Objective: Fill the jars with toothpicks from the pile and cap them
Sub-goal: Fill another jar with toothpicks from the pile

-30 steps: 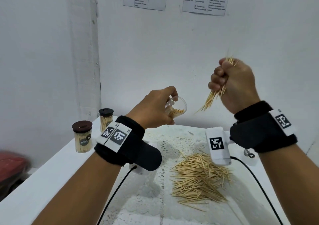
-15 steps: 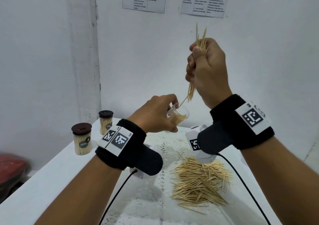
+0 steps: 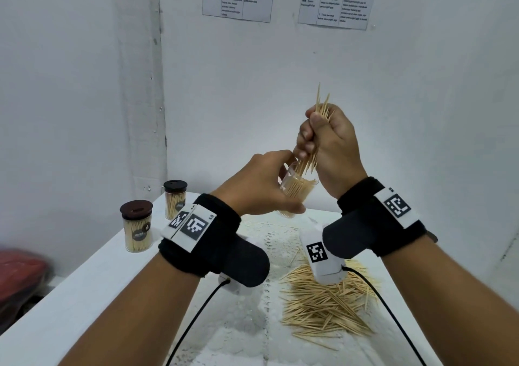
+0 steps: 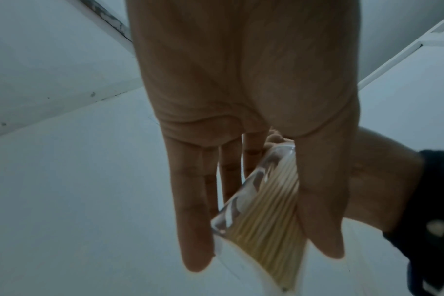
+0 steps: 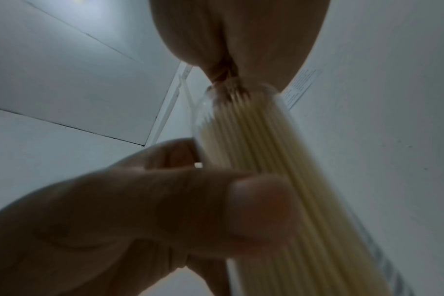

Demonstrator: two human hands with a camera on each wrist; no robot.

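1. Now the clear jar is held in the air above the tabletop's far edge, mouth up, tilted slightly; the left hand wraps its fingers round the wall.
2. Its toothpicks stand lengthwise, already packing most of it.
3. Right hand fists a bundle of toothpicks, long axis near upright, lower tips entering the mouth.
4. Step in hand: filling. Next, I judge, the fist must loosen so the bundle slides in, then a cap is needed.
5. Loose pile lies toward the near right; two capped jars stand along the left edge.
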